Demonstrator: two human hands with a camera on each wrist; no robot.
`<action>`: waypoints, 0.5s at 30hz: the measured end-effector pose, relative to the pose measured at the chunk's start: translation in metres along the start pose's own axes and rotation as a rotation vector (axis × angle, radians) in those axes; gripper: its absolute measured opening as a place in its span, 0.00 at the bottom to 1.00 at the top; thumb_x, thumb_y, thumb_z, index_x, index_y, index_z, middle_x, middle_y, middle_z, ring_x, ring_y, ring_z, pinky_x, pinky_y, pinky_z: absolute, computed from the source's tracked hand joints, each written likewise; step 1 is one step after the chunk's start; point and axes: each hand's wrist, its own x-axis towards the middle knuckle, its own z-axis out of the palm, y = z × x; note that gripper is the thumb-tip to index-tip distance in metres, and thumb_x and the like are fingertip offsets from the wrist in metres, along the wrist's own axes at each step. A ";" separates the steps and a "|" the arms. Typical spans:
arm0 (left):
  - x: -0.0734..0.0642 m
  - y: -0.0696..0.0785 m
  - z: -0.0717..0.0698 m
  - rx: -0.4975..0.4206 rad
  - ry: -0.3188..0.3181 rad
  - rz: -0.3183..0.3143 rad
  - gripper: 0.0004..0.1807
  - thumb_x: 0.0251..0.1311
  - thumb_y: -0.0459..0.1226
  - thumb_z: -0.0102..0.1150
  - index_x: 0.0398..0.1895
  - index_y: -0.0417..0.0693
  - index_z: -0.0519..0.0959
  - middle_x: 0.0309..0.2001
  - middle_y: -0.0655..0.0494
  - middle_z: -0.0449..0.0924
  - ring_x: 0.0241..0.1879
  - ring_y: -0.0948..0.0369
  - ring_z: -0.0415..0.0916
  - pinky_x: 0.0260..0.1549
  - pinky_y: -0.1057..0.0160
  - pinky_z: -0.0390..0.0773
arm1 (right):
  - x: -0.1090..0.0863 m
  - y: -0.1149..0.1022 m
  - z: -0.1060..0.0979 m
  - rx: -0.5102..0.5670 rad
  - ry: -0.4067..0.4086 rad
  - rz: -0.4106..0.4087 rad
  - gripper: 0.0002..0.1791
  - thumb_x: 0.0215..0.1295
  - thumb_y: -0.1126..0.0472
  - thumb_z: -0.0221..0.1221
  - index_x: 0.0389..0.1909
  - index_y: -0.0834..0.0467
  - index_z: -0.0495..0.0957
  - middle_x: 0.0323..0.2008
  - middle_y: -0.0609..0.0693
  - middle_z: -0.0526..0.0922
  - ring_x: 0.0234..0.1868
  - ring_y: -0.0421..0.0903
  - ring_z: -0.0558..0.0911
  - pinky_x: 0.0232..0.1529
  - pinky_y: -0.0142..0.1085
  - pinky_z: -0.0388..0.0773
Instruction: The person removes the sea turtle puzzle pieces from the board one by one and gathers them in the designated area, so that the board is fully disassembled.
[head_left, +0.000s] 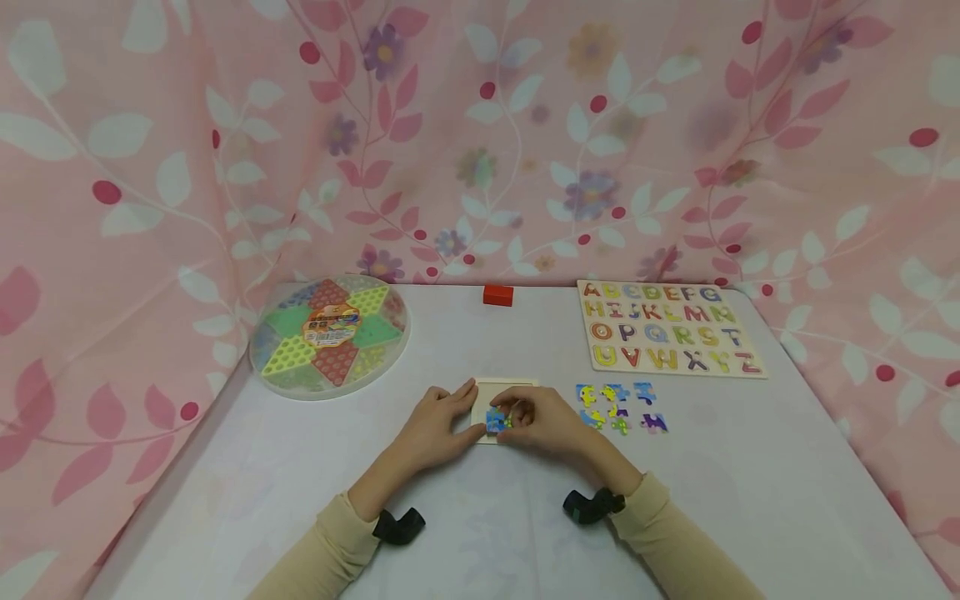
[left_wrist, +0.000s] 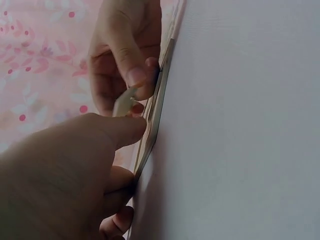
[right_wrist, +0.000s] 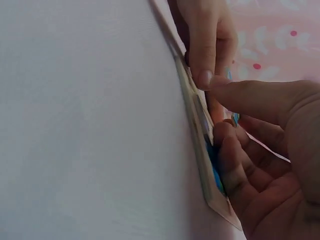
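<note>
A small wooden puzzle tray lies on the table between both hands, with blue puzzle pieces in its lower part. My left hand holds the tray at its left side, thumb on top by the blue pieces and fingers along the edge. Over the tray, my right hand pinches a puzzle piece between thumb and fingertip, tilted up in the left wrist view. The picture on that piece is mostly hidden. Just right of this hand lie several loose puzzle pieces, blue, yellow and purple.
At the back left lies a round board game with a coloured star. A red block sits at the table's back edge. An alphabet puzzle board lies at the back right. A pink floral curtain hangs behind the table.
</note>
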 end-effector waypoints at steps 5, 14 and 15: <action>0.003 0.009 0.001 0.028 0.038 -0.050 0.36 0.68 0.52 0.68 0.73 0.43 0.76 0.75 0.51 0.72 0.48 0.51 0.72 0.48 0.53 0.75 | -0.002 -0.001 -0.009 -0.005 0.008 -0.019 0.26 0.61 0.60 0.78 0.60 0.58 0.85 0.46 0.47 0.87 0.33 0.39 0.80 0.36 0.31 0.77; 0.008 0.020 0.006 0.120 0.054 -0.129 0.40 0.64 0.59 0.70 0.72 0.46 0.78 0.74 0.52 0.75 0.44 0.50 0.72 0.43 0.54 0.75 | -0.020 -0.003 -0.036 -0.101 0.103 0.019 0.24 0.59 0.58 0.79 0.57 0.56 0.87 0.46 0.47 0.89 0.34 0.41 0.80 0.35 0.32 0.78; 0.008 0.021 0.005 0.120 0.056 -0.133 0.40 0.64 0.59 0.70 0.72 0.45 0.78 0.73 0.52 0.75 0.43 0.51 0.72 0.42 0.54 0.75 | -0.023 -0.002 -0.040 -0.111 0.120 0.017 0.24 0.58 0.59 0.79 0.56 0.56 0.87 0.45 0.47 0.89 0.34 0.41 0.80 0.35 0.32 0.78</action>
